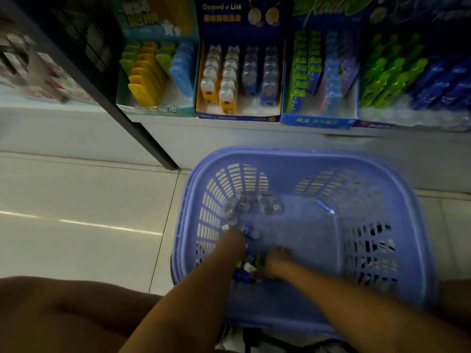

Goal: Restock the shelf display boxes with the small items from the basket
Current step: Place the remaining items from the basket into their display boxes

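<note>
A blue plastic basket [397, 174] stands on the floor below the shelf. A cluster of small clear-topped items [251, 203] lies at its far left, and a blue pen-like item [323, 207] lies alone to the right. Both of my hands reach into the basket's near left part. My left hand [233, 242] is at a small blue and white item [251, 231]; the blur hides its fingers. My right hand [276, 261] lies over a few green, white and blue items [246, 270]. The dark blue display box [239, 115] holds rows of similar clear-topped items.
Beside it stand a teal display box [155, 109] with yellow, green and blue packs and a light blue box [318, 122] with flat packs. Green and blue packets [413, 80] lie at the right. A dark shelf post [142, 138] slants down at the left. My knee [63, 314] fills the lower left.
</note>
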{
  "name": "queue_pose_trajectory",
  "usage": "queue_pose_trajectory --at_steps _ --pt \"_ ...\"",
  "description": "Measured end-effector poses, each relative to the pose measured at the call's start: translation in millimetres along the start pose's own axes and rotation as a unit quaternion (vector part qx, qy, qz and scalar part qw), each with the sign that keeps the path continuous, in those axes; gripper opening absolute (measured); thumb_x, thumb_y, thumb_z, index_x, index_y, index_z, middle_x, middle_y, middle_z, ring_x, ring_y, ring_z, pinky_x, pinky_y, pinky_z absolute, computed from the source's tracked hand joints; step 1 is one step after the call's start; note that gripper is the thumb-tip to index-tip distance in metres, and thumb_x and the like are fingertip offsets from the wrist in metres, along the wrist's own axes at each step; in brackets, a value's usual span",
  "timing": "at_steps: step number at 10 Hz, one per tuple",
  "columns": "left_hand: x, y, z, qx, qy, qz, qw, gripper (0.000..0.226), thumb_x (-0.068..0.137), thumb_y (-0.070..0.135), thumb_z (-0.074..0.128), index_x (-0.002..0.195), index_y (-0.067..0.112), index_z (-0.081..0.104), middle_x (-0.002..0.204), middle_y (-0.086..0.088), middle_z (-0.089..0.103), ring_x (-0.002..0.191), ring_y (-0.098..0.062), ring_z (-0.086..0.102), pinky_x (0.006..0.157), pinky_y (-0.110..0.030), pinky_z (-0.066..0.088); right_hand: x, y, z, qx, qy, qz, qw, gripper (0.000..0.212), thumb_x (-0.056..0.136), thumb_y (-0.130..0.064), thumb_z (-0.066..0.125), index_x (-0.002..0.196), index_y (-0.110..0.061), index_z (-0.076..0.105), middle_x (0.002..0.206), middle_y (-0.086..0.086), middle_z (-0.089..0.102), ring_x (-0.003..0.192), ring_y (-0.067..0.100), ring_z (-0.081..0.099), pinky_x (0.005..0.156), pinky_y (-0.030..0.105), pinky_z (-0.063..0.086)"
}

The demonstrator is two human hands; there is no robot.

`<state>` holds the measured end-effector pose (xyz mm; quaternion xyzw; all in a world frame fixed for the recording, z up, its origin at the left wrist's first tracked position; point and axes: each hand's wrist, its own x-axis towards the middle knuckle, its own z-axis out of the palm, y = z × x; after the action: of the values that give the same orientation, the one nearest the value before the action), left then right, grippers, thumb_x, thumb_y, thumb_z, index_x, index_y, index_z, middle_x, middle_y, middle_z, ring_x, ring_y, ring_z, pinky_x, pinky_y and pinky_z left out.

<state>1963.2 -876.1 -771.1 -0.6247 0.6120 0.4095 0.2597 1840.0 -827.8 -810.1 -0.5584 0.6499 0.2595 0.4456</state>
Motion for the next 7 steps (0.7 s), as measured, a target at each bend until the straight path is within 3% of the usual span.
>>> queue_pose_trajectory --at_steps 1,3,4,5,6,7 --pt "8.3 1.7 6.4 0.022 0.012 -0.006 1.000 0.040 0.093 0.019 0.058 0.129 0.000 0.052 0.131 -0.018 0.055 0.122 -0.030 0.052 0.103 -0.037 0.043 3.3 -4.3 4.9 0.038 -0.007 0.023 0.999 0.103 0.067 -0.057 0.075 0.145 -0.010 0.028 0.147 0.010 0.036 0.132 0.028 0.040 0.109 0.035 0.035" --pt "18.6 4.9 6.8 -0.030 0.006 -0.028 0.999 0.044 0.096 0.028 0.054 0.130 -0.001 0.050 0.131 -0.019 0.055 0.121 -0.031 0.053 0.101 -0.038 0.044 5.0 -8.7 1.4 -0.048 -0.059 0.018 0.997 0.084 0.078 -0.063 0.060 0.143 -0.016 0.034 0.142 0.013 0.042 0.128 0.031 0.043 0.109 0.041 0.036" --pt "15.4 8.5 0.2 -0.108 -0.009 -0.045 0.993 0.050 0.093 0.034 0.058 0.129 0.000 0.051 0.129 -0.020 0.057 0.117 -0.033 0.056 0.097 -0.038 0.048 3.6 -8.6 6.7 0.016 -0.029 -0.004 0.999 0.063 0.085 -0.047 0.061 0.135 -0.013 0.045 0.134 0.014 0.050 0.124 0.030 0.048 0.103 0.037 0.039" --pt "14.0 14.2 -8.0 -0.248 -0.044 -0.079 0.965 0.041 0.094 0.026 0.054 0.126 0.000 0.055 0.125 -0.018 0.061 0.112 -0.033 0.061 0.089 -0.039 0.054 -2.8 -10.8 8.8 0.054 0.010 -0.051 0.997 0.041 0.080 -0.040 0.068 0.111 -0.017 0.056 0.104 0.003 0.056 0.108 0.029 0.058 0.087 0.035 0.046" --pt "12.1 19.8 -27.3 -0.332 -0.062 -0.101 0.936 0.039 0.097 0.017 0.046 0.129 -0.003 0.053 0.118 -0.017 0.061 0.115 -0.035 0.059 0.084 -0.038 0.053 -6.2 -19.6 11.3 -0.023 0.025 -0.059 0.998 0.039 0.082 -0.030 0.066 0.115 -0.019 0.048 0.114 0.007 0.054 0.103 0.026 0.057 0.079 0.033 0.045" --pt "12.4 15.1 -39.4 -0.375 -0.074 -0.085 0.920 0.033 0.099 0.019 0.047 0.114 -0.009 0.057 0.097 -0.024 0.057 0.100 -0.038 0.061 0.089 -0.041 0.049 -5.4 -20.8 8.7 -0.065 0.068 -0.082 0.992 0.036 0.091 -0.023 0.056 0.124 -0.012 0.051 0.125 0.013 0.055 0.112 0.031 0.055 0.088 0.036 0.045"
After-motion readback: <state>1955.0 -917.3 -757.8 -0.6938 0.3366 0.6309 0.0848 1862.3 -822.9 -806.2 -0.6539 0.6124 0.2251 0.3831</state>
